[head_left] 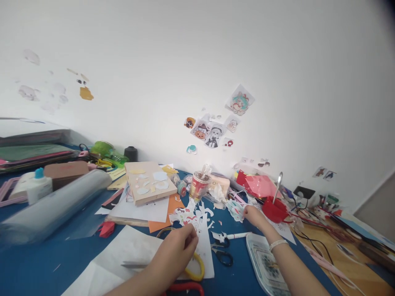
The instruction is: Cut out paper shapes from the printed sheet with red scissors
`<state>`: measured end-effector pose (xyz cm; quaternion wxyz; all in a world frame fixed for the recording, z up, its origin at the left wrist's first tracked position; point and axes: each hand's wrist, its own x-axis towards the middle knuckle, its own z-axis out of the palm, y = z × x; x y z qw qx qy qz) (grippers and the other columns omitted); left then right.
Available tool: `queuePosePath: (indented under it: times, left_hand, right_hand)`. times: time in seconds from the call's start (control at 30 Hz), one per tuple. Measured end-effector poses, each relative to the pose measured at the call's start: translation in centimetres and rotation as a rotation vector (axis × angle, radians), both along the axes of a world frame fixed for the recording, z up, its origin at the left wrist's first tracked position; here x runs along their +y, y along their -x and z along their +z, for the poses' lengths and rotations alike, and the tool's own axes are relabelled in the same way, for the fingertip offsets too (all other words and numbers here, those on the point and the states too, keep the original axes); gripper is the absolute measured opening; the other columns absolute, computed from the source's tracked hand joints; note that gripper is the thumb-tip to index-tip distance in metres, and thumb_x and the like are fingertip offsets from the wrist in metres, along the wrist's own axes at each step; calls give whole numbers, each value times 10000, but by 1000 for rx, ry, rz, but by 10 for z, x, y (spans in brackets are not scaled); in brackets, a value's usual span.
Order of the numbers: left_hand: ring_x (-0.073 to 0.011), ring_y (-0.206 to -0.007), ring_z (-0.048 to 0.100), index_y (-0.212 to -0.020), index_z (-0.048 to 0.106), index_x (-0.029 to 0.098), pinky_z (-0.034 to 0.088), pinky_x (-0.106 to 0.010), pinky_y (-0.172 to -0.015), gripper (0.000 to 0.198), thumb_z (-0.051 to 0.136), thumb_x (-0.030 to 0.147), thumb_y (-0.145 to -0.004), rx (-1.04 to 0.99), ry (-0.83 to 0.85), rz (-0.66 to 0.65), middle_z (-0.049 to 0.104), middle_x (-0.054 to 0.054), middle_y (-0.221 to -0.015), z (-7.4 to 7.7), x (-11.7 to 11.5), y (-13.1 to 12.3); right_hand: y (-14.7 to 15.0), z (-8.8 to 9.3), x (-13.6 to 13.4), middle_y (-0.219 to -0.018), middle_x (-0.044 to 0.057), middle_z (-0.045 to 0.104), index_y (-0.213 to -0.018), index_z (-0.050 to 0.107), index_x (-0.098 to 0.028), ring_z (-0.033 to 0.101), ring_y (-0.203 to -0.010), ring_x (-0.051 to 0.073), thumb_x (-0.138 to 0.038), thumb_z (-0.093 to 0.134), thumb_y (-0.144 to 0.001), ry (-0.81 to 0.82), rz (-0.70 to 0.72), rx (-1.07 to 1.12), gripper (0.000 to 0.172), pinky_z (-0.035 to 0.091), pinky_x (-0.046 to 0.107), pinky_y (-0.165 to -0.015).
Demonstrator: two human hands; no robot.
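Note:
My left hand (180, 246) is closed over the white sheet, its fingers curled in. Whether it holds anything is hidden. Under its wrist lie scissors with a yellow handle (200, 268), their blades showing on the left; a red handle (187, 287) lies nearer me. Just beyond the hand is a heap of cut paper scraps (188, 213) with red printed bits. My right hand (255, 217), with a bracelet at the wrist, reaches further out, its fingers pinched at the edge of a crumpled printed paper (236, 209). Dark-handled scissors (224, 253) and a white pen (239, 235) lie between my arms.
A cardboard box (151, 181) carrying paper cutouts stands left of a full paper cup (200, 185). A red mug (274, 209) with a spoon is beside my right forearm, and a clear lidded case (267, 263) lies below it. On the left are a plastic roll (61, 205) and glue bottle (39, 187).

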<state>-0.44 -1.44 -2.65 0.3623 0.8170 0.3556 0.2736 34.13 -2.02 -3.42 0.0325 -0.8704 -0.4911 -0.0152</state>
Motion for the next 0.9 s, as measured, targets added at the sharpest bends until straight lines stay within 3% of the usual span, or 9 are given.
queuePosePath:
  times: [0.23, 0.5, 0.6, 0.7, 0.8, 0.9]
  left_hand:
    - [-133, -585, 494, -664, 477, 199, 305, -219, -537, 154, 390, 217, -791, 68, -14, -24, 549, 14, -603, 3, -1, 1]
    - [-139, -611, 513, -672, 478, 201, 311, -216, -545, 147, 394, 213, -791, 114, -23, -31, 576, 7, -636, 2, -3, 1]
    - [-139, -613, 519, -674, 486, 202, 309, -215, -544, 149, 392, 212, -789, 127, -34, -22, 580, 7, -638, 2, -1, 1]
    - [-142, -613, 524, -674, 495, 203, 303, -218, -545, 154, 391, 215, -787, 136, -57, -2, 581, 7, -631, 1, 2, 1]
    - [-144, -616, 529, -683, 506, 201, 304, -220, -552, 154, 390, 207, -784, 143, -68, 12, 587, 4, -633, -1, 4, 1]
    - [-143, -604, 524, -682, 512, 201, 300, -220, -548, 156, 394, 206, -783, 152, -76, 22, 579, 7, -617, -2, 5, 1]
  right_hand:
    - [7, -1, 6, -999, 46, 622, -1009, 586, -141, 615, -831, 180, -296, 534, -875, 102, 7, 12, 211, 515, 364, -723]
    - [11, -3, 6, -957, 42, 637, -937, 607, -139, 613, -853, 181, -283, 539, -873, 27, -34, -32, 172, 493, 387, -770]
    - [14, -2, 4, -918, 42, 645, -875, 617, -134, 608, -867, 188, -240, 540, -868, -82, -31, -27, 131, 473, 407, -797]
    - [28, 1, 7, -907, 76, 645, -940, 610, -112, 604, -887, 220, -171, 549, -822, -261, 38, 42, 145, 457, 398, -807]
    - [59, 4, 17, -931, 93, 633, -1117, 522, -90, 622, -836, 216, -233, 555, -773, -459, 150, 187, 374, 486, 326, -758]
    - [98, 10, 38, -1143, 124, 548, -1268, 364, -119, 609, -881, 200, -313, 591, -721, -638, 251, 320, 623, 499, 295, -763]
